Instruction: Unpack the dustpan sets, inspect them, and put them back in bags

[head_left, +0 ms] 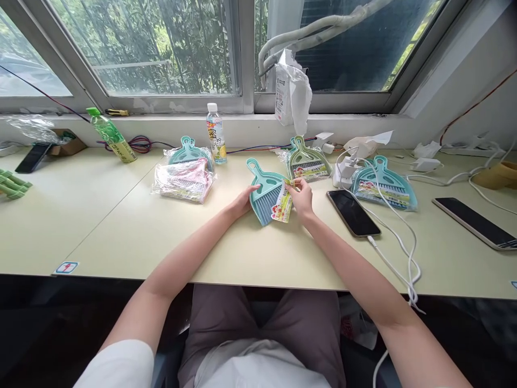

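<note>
A light teal mini dustpan and brush set (264, 186) is held tilted just above or on the table in front of me. My left hand (242, 200) grips its left edge, the fingers partly hidden behind it. Between thumb and fingers, my right hand (302, 197) pinches the top of a yellow-green printed label card (283, 205), which overlaps the brush's bristles. Whether the card is still attached to the set I cannot tell.
Wrapped dustpan sets lie around: pink (183, 180) and teal (188, 150) at left, green (309, 160) behind, teal (382, 186) at right. Bottles (217, 134) (111, 134) stand by the window. A phone (353, 213) with a white cable (410, 253) lies right, beyond it a dark tablet-like device (476, 222).
</note>
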Demonstrator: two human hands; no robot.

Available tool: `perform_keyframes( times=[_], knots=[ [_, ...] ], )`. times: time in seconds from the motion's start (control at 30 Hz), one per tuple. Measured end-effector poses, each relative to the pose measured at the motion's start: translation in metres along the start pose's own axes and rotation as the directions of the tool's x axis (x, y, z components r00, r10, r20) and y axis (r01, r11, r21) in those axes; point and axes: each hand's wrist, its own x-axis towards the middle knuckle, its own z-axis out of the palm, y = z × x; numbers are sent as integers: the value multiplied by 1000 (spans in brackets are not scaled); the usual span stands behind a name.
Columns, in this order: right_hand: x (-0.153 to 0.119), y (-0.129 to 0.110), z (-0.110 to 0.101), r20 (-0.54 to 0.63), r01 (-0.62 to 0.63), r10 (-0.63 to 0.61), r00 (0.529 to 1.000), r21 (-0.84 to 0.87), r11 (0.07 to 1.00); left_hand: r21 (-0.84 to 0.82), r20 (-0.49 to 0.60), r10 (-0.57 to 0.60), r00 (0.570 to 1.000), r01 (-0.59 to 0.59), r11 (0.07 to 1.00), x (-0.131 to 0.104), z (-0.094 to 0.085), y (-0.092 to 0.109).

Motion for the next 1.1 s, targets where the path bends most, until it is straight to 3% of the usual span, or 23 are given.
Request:
perform_keyframes(
  times=[0.13, 0.3, 0.4, 0.53, 0.73, 1.1],
  knots=[
    [1, 1, 0, -78, -54, 63, 995, 115, 992, 46, 81, 65, 995, -69, 997, -9, 16, -2],
    [6, 4, 0, -189, -114, 167, 968, 264, 958, 52, 77, 166, 983, -171, 984, -15, 23, -1],
    [6, 5, 0, -141, -125, 169, 975, 278, 952, 46, 64, 174, 983, -177, 983, -15, 23, 0],
    [2, 4, 4, -46, -81, 89, 995, 161, 984, 47, 63, 172, 983, -175, 983, -14, 22, -1],
    [-4, 0, 6, -26, -35, 36, 999, 53, 998, 19, 54, 179, 982, -180, 983, -6, 16, -8],
    [-4, 0, 5, -39, -59, 62, 997, 65, 996, 68, 32, 191, 981, -193, 979, -5, 14, -10]
  ],
)
